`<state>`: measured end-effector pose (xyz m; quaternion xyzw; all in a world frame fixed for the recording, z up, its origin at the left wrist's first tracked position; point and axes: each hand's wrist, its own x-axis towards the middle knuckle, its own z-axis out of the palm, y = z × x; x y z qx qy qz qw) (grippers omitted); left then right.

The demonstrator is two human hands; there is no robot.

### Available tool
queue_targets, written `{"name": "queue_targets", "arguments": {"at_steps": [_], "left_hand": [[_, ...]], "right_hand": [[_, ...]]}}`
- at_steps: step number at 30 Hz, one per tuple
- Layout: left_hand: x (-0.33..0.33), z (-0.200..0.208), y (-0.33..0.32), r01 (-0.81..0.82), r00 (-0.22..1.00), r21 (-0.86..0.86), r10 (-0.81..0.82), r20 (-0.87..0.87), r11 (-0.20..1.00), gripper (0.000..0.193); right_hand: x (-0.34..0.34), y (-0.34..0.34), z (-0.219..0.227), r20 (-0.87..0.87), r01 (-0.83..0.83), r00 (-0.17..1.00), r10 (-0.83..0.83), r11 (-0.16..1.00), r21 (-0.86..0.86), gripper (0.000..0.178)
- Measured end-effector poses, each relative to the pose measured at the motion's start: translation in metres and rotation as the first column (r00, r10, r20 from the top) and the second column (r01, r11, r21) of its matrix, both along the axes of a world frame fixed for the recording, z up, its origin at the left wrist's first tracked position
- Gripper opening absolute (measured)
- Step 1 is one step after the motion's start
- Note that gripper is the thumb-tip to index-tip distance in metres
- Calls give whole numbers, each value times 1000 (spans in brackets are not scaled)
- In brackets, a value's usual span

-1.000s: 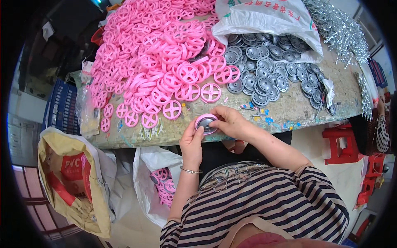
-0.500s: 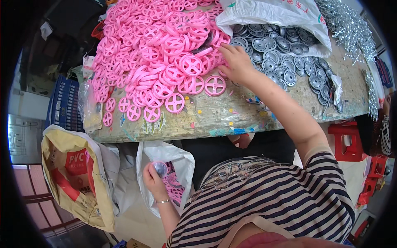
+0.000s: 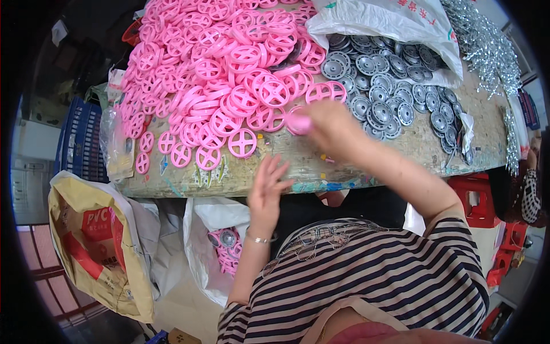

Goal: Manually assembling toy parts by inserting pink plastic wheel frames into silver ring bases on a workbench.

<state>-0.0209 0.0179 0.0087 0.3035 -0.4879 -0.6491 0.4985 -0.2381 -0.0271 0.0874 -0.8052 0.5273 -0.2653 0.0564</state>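
Observation:
My right hand (image 3: 335, 127), blurred by motion, grips a pink plastic ring (image 3: 298, 122) just above the table, at the near edge of a pink heap. Over the table's front edge my left hand (image 3: 266, 192) is empty, fingers spread. The big heap of pink spoked wheel rings (image 3: 217, 92) spreads across the left and middle of the table. To its right lie grey plastic wheel discs (image 3: 378, 94), partly under a white woven sack (image 3: 389, 23). Below my left forearm, a white bag (image 3: 200, 221) holds pink rings with a grey disc (image 3: 228, 237) on top.
A brown-and-white paper sack (image 3: 60, 200) stands open at the left, beside the white bag. The worn table (image 3: 240, 178) has paint stains. Silver tinsel (image 3: 487, 51) hangs over its right end. Red stools (image 3: 474, 200) stand at the right, with another person's sleeve (image 3: 531, 195) nearby.
My left hand has risen from the white bag to the table edge, leaving a grey disc in the bag. My right hand has come back from the heap with a pink ring.

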Motion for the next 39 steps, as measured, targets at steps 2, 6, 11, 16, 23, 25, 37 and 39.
{"name": "queue_targets", "arguments": {"at_steps": [2,6,11,16,23,25,37,39], "left_hand": [[-41,13,-10,103,986,99,-88,-144,990,50],[-54,6,-27,147,986,279,-119,-118,949,44],[-47,1,-29,164,981,356,-115,-156,920,34],[-49,4,-28,182,976,412,-113,-187,893,34],[-48,2,-33,230,961,407,-140,-240,884,34],[-41,-3,-33,215,962,398,-124,-242,892,34],[-45,-3,-23,228,969,283,-190,-157,931,34],[-43,-6,-23,234,968,301,-194,-159,924,36]], "right_hand": [[14,25,-30,120,-73,989,81,995,-69,32],[6,31,-39,261,-76,960,102,991,-105,33],[-88,-59,-46,192,306,939,-285,948,-90,33],[-122,-93,-81,-34,537,833,-552,823,-186,37],[-117,-73,-58,192,485,860,-473,874,-22,16],[-75,-41,-32,364,310,870,-332,943,118,16],[10,61,-59,107,-11,994,4,998,61,59],[12,61,-62,156,-15,988,4,998,67,58]]}}
